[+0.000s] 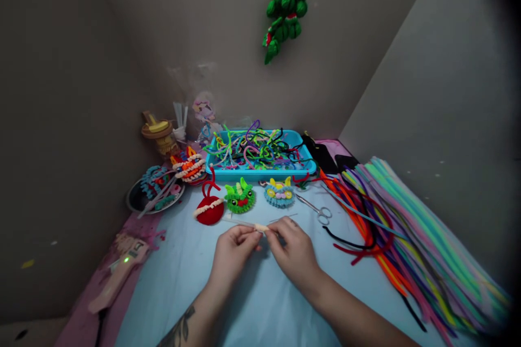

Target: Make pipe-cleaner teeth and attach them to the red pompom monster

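My left hand and my right hand meet over the light blue table top. Both pinch a thin metal rod with a short cream pipe cleaner coil wound on it. The rod runs left and right past my fingertips. Just behind my hands lie a red round pipe cleaner figure, a green one and a blue one. Small scissors rest to the right of them.
A blue tray of tangled pipe cleaners stands at the back. Long straight pipe cleaners in many colours fan out on the right. A plate with more figures, an orange figure and a glue gun lie at the left. A green figure hangs on the wall.
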`<state>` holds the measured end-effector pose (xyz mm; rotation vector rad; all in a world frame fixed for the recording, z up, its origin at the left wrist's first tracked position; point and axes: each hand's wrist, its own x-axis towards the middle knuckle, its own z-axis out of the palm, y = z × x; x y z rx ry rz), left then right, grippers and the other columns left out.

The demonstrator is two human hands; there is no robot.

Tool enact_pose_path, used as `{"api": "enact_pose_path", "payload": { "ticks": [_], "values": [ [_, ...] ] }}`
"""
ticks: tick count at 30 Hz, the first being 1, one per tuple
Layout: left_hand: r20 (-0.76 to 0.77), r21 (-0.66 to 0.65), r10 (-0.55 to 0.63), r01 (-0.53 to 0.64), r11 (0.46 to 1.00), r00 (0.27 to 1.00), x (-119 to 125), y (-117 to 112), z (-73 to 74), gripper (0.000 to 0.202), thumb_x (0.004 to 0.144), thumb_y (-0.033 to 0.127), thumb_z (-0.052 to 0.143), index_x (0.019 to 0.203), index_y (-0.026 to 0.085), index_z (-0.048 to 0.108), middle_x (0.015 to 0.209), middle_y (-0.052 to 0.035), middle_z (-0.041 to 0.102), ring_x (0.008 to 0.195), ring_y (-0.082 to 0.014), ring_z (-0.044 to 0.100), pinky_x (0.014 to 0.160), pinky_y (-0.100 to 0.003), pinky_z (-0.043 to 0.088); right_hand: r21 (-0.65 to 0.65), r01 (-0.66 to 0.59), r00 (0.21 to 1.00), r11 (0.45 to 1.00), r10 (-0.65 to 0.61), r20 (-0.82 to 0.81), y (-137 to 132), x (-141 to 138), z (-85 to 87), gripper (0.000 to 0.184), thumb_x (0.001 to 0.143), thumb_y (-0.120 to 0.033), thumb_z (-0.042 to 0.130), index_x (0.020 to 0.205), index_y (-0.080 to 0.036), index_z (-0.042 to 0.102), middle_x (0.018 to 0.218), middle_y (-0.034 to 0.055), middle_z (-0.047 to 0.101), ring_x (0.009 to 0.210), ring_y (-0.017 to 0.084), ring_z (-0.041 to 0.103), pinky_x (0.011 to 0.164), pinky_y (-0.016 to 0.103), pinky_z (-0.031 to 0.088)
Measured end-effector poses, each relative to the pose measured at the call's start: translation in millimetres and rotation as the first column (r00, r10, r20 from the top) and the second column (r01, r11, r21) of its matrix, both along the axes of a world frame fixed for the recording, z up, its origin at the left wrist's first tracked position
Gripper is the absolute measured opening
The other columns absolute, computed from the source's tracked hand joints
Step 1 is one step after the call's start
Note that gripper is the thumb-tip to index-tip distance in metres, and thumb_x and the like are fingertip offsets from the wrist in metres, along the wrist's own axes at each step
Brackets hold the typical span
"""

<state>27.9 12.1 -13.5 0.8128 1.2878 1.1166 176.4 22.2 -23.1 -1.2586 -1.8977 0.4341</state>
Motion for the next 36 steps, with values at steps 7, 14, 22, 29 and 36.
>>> {"api": "enact_pose_path", "payload": {
  "ticks": [7,14,22,29,36],
  "values": [
    [-0.097,-0.009,0.031,-0.032,0.999,0.995,0.8,-0.4,-0.3,0.032,0.069,0.042,0.069,0.070,0.010,0.069,0.059,-0.0057,0.069,0.044,-0.0090,0.052,0.042,-0.018,0.034,0.093,-0.044,0.992,0.995,0.033,0.118,-2.4,-1.3,1.8,0.018,0.089,-0.015,0.046,0.079,-0.018,0.061,0.074,0.0044,0.057,0.076,0.019,0.053,0.069,0.029,0.039],
    [-0.145,-0.013,0.048,-0.050,0.999,0.988,1.5,0.6,3.4,0.025,0.069,0.036,0.067,0.068,0.011,0.065,0.050,-0.0002,0.062,0.039,-0.0079,0.046,0.040,-0.018,0.032,0.155,-0.041,0.987,0.987,0.016,0.158,-3.1,-1.8,2.6,0.018,0.090,-0.017,0.047,0.078,-0.019,0.060,0.074,0.0045,0.057,0.074,0.020,0.052,0.067,0.030,0.040],
    [-0.160,0.081,0.090,-0.078,0.994,0.983,1.5,0.2,13.2,0.019,0.066,0.032,0.068,0.064,0.014,0.062,0.049,0.0023,0.060,0.045,-0.0103,0.050,0.047,-0.020,0.038,0.003,-0.075,0.997,0.997,0.075,0.008,-1.8,-1.8,1.6,0.008,0.084,-0.014,0.052,0.086,-0.019,0.058,0.081,0.0044,0.059,0.079,0.019,0.055,0.070,0.029,0.042],
    [-0.133,0.173,0.030,-0.007,0.985,0.991,-2.7,1.5,13.8,0.021,0.066,0.028,0.070,0.082,0.014,0.067,0.065,-0.0013,0.067,0.059,-0.0145,0.059,0.057,-0.023,0.044,-0.143,-0.094,0.986,0.985,0.072,-0.147,1.1,3.0,4.4,0.016,0.088,-0.019,0.048,0.080,-0.019,0.062,0.073,0.0022,0.059,0.071,0.016,0.056,0.064,0.025,0.042],
    [-0.160,0.223,0.037,0.000,0.975,0.987,-5.6,2.0,6.1,0.015,0.070,0.027,0.069,0.079,0.016,0.072,0.081,-0.0057,0.072,0.075,-0.0194,0.063,0.070,-0.027,0.047,-0.264,-0.159,0.964,0.951,0.092,-0.249,0.1,0.5,11.4,0.021,0.087,-0.025,0.048,0.074,-0.018,0.063,0.066,0.0016,0.059,0.063,0.015,0.055,0.058,0.024,0.039]
  ]
}}
